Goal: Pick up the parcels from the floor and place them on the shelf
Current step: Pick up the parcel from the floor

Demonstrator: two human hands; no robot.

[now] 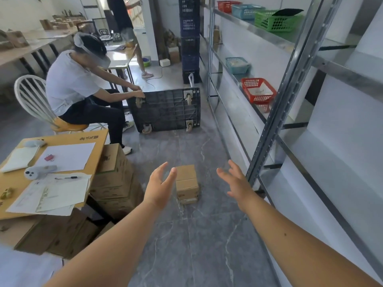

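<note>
A small stack of brown cardboard parcels (187, 183) stands on the grey floor in the middle of the aisle. My left hand (160, 183) hovers just left of the stack with fingers spread, holding nothing. On the stack's right, my right hand (235, 180) is also spread and empty, a little apart from the parcels. The metal shelf (290, 79) runs along the right wall, its lower boards bare close to me.
A cardboard-topped table (62, 160) with papers and stacked boxes (116, 179) crowds the left. A seated person (83, 90) handles an upturned black trolley (167, 109) ahead. Coloured baskets (258, 90) sit on the shelves. A stack of dark crates (189, 38) stands farther back.
</note>
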